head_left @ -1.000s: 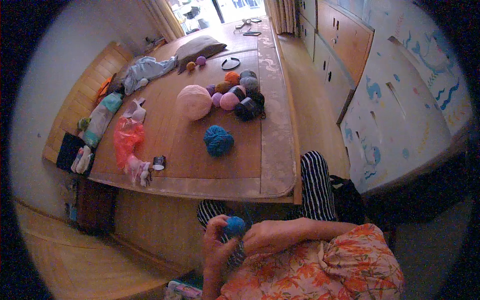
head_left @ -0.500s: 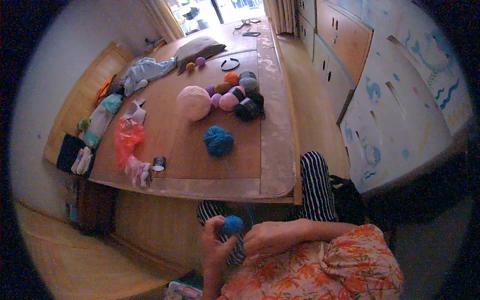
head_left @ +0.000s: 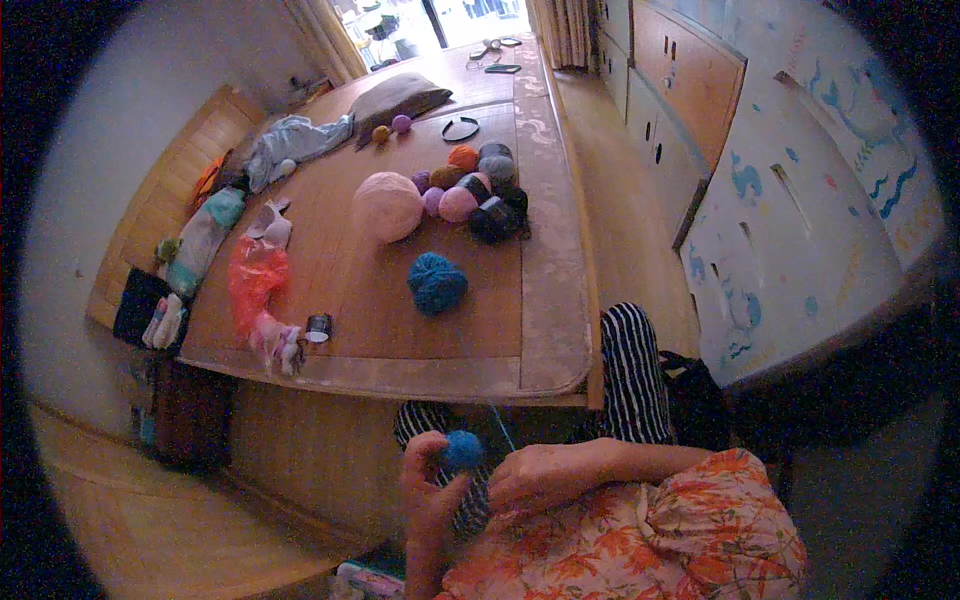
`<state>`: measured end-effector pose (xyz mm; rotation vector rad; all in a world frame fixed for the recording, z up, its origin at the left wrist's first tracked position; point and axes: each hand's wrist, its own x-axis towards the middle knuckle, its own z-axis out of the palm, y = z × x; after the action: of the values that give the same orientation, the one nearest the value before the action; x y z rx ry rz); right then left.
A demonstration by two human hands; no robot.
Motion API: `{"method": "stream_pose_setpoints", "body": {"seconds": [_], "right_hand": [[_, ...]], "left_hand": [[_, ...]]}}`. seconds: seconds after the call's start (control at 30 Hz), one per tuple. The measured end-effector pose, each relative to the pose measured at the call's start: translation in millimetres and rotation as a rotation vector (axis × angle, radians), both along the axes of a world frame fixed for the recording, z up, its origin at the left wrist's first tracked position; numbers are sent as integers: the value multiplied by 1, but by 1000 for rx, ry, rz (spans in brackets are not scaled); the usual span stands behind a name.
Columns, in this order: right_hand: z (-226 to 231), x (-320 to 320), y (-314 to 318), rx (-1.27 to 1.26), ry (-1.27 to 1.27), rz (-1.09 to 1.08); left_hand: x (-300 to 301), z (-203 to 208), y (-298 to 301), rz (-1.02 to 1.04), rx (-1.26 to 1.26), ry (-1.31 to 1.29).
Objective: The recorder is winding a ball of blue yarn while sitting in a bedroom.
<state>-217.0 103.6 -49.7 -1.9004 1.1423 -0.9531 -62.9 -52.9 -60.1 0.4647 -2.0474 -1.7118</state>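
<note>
Over my lap, my left hand point(head_left: 430, 482) grips a small ball of blue yarn point(head_left: 462, 452) between thumb and fingers. My right hand point(head_left: 522, 480) is closed just to its right, with its fingertips partly hidden. A thin blue yarn strand point(head_left: 503, 425) rises from the right hand over the near edge of the mat-covered bed point(head_left: 330, 250). On the bed, towards the front, lies a larger loose blue skein point(head_left: 437, 283), in line with the strand.
Behind the skein sit a big pale pink yarn ball point(head_left: 388, 207) and a cluster of several coloured balls, including an orange one point(head_left: 462, 158). A red plastic bag point(head_left: 258, 280) and a small dark roll point(head_left: 318, 327) lie to the left. Painted cabinets point(head_left: 790, 230) stand right.
The small ball has shifted slightly left and up in my left hand. The strand near my right hand shows more plainly. Things on the bed have stayed put.
</note>
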Motion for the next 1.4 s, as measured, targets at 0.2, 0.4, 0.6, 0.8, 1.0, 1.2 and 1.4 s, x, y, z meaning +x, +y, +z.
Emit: {"method": "stream_pose_setpoints", "body": {"seconds": [0.2, 0.4, 0.6, 0.8, 1.0, 1.2, 1.4], "right_hand": [[0, -21, -11, -226, -142, -400], [-33, -13, -10, -144, 262, -445], [10, -10, -1, -216, 18, -174], [-19, -24, -12, -175, 135, -568], [-15, 0, -1, -73, 110, -39], [-9, -23, -8, -184, -6, -384], [-32, -13, -9, -113, 293, -319]], "left_hand": [[3, 10, 9, -419, -55, -7], [-3, 24, 18, -31, 407, 118], [-3, 4, 3, -209, -327, -152], [2, 13, 29, -254, 420, 146], [-3, 5, 10, 65, 139, -76], [-2, 5, 9, -408, -242, -64], [-2, 15, 26, 153, 404, 85]]}}
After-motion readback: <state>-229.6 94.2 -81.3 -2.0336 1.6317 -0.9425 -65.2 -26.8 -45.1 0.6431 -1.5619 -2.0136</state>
